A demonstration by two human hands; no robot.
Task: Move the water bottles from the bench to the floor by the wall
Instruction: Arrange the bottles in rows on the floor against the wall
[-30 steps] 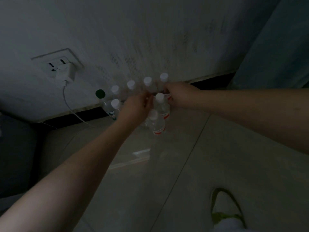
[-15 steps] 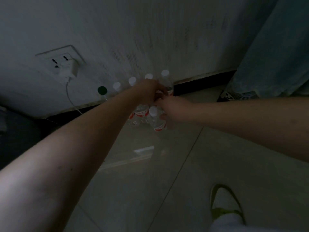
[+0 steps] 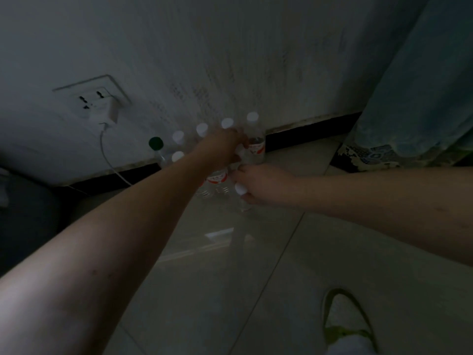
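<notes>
Seemingly light but tippy, each bottle (image 3: 240, 193) suited a neck grip; right hand (image 3: 263, 185) pinched one, left hand (image 3: 225, 147) gripped another (image 3: 239, 153).

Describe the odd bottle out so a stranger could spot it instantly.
Start at the white wall socket with its plugged-in white charger. Follow the white cable down to the row of clear plastic water bottles along the dark skirting. The leftmost bottle alone has a dark green cap; the others have white caps.

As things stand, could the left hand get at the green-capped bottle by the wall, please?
Probably yes: the green-capped bottle stands at the left end of the row, its cap uncovered, with bare wall behind; the left hand sits just right of it.
</notes>
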